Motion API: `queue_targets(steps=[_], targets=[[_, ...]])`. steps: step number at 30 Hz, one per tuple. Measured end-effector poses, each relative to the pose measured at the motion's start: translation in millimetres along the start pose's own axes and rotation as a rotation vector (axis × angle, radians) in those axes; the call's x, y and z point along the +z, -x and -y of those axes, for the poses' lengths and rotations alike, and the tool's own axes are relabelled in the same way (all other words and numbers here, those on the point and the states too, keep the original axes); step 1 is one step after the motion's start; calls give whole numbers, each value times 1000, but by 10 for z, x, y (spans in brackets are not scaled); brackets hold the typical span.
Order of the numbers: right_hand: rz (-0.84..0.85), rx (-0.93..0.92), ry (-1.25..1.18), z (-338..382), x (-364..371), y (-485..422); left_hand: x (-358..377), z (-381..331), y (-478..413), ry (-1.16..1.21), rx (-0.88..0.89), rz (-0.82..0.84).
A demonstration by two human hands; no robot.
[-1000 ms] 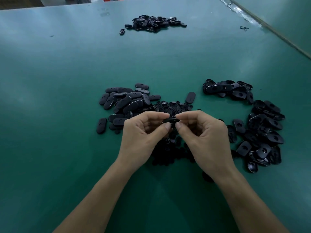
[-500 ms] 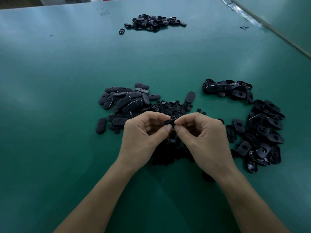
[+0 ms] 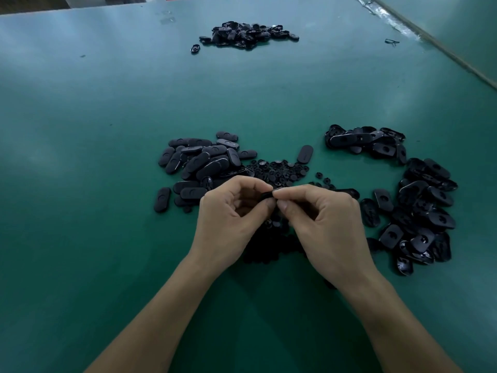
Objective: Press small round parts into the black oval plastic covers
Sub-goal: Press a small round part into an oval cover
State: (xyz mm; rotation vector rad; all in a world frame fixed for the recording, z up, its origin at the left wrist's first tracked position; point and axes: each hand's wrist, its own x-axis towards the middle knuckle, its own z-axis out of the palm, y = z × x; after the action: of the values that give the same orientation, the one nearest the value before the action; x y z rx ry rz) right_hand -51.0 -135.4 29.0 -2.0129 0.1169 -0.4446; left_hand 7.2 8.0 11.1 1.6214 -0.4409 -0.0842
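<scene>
My left hand (image 3: 231, 219) and my right hand (image 3: 325, 224) meet above the table, both pinching one black oval cover (image 3: 267, 195) between thumbs and forefingers; most of the cover is hidden by the fingers. Whether a small round part sits in it cannot be told. A heap of small round parts (image 3: 279, 172) lies just beyond the hands and more of them (image 3: 269, 246) lie under the hands. A pile of oval covers lying smooth side up (image 3: 199, 165) is to the left.
A curved pile of covers with their hollow side up (image 3: 419, 205) lies to the right, with more (image 3: 363, 141) behind it. A further black pile (image 3: 247, 33) sits far back on the green table (image 3: 80, 184). The table's right edge (image 3: 443, 47) runs diagonally.
Both hands stay together on the same cover; the fingertips have shifted slightly, the right thumb and forefinger closing further over the cover's end.
</scene>
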Motion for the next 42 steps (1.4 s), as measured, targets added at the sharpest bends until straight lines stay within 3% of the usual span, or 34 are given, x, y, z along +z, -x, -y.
queue_targets(steps=[9,16,25,33,42], targets=[[95,60,-69,-19,-30,-12,-6,17,-5,-12,-11,-3],[27,7,17,-35,-28,-13,3,8,0,52,-38,-4],[72,85,-113,-82,-79,-58,-28,-4,-21,137,-75,-3],[82,48,-8,-41,-84,-51,-18,30,-24,127,-79,-11],[120,107,-135,-80,-108,-63,-24,-8,-11,135,-66,-28]])
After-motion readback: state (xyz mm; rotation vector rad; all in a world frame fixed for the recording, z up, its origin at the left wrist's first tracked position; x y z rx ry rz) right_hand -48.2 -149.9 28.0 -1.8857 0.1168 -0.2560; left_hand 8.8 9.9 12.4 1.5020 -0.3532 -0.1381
